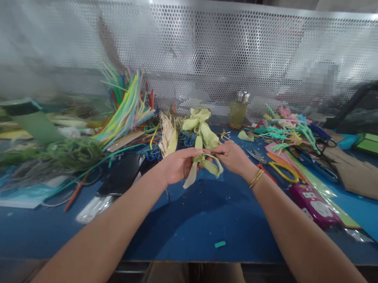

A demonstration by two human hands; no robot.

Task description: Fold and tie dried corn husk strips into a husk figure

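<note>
Over the middle of the blue table, my left hand [181,163] is closed on a pale green artificial flower [209,136] with long leaf-like strips hanging below it. My right hand [233,157] pinches at the same piece from the right, its fingertips meeting those of the left hand. Exactly which part the right fingers grip is too small to make out. Just left of the flower stand cream, husk-like petals [167,134]. A single pale green petal [245,136] lies beyond my right hand.
Scissors [257,157] and a yellow-handled tool [283,171] lie right of my hand, near a purple case [312,204]. A glass bottle [238,110] stands by the perforated metal screen [220,41]. Colourful strips [125,108] and green fibre [76,152] crowd the left.
</note>
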